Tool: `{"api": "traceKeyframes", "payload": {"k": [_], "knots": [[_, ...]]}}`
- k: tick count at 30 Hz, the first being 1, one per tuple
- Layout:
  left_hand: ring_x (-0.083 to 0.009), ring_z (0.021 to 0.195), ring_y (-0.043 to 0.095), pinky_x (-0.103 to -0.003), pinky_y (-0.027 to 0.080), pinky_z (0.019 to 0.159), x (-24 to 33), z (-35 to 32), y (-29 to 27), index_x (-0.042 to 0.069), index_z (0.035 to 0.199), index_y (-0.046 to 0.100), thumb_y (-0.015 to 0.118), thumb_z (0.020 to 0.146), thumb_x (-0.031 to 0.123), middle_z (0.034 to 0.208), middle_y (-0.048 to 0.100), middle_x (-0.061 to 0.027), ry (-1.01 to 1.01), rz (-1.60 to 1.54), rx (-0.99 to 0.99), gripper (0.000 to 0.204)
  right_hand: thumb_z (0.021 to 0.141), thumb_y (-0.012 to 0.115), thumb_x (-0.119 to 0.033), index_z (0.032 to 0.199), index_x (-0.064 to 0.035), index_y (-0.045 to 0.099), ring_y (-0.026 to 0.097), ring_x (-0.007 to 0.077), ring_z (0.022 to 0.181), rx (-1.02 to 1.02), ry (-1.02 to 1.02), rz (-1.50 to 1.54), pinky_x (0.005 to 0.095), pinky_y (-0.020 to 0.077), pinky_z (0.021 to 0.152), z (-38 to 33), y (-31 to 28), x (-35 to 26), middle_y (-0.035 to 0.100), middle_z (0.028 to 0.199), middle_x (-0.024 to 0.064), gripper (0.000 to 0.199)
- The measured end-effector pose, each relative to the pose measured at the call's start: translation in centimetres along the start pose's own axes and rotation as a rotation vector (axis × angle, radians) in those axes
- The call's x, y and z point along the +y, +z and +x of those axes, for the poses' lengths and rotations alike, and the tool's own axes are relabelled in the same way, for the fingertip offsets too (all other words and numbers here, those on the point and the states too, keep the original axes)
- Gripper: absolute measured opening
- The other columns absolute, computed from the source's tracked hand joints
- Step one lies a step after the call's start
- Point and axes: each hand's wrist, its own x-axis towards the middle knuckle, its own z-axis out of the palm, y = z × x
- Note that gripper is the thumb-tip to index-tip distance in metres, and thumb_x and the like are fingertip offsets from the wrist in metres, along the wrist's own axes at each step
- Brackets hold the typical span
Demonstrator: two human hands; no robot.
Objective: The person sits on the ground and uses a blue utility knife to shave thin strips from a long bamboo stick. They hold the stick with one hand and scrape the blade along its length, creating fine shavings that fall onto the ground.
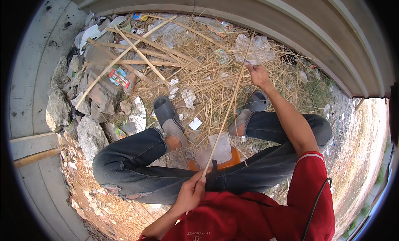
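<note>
A long, thin bamboo strip [226, 120] slants from my lap up to the far right, between my spread legs. My left hand [192, 194] is closed round its near end, close to my waist. Farther out, my right hand [258, 75] is a fist beside the strip's far part, its arm stretched forward. A small blue bit [248, 62] shows at those fingers, against the strip; the rest of what they hold is hidden.
Thin shavings [199, 87] litter the ground before my feet. Longer bamboo pieces [141, 54] lie crossed at the far left, beside broken rocks [89, 135]. A corrugated metal wall [291, 17] closes the far side. An orange seat [232, 158] shows under me.
</note>
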Motion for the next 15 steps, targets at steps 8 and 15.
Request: {"api": "traceKeyframes", "payload": {"k": [8,15], "knots": [[-0.0018,0.054,0.040,-0.020,0.035,0.052,-5.3,-5.6,-1.8,0.003,0.141,0.054,0.044,0.109,0.015,0.061,0.043,0.0071,-0.043,-0.166,-0.251,0.036,0.099,0.036,-0.066,0.109,0.0121,0.069,0.056,0.0487,0.120,0.420,0.324,-0.046,0.0508,0.0400,0.106,5.3,-9.9,15.3,0.061,0.121,0.0376,0.085],[-0.0029,0.051,0.039,-0.021,0.033,0.050,-5.2,-4.8,-2.1,0.000,0.138,0.052,0.043,0.110,0.016,0.060,0.042,0.0056,-0.052,-0.199,-0.172,0.034,0.093,0.057,-0.060,0.091,0.0060,0.070,0.055,0.0273,0.060,0.411,0.244,0.523,0.0385,0.0445,0.063,5.7,-7.2,10.7,0.058,0.063,0.0118,0.068]]}}
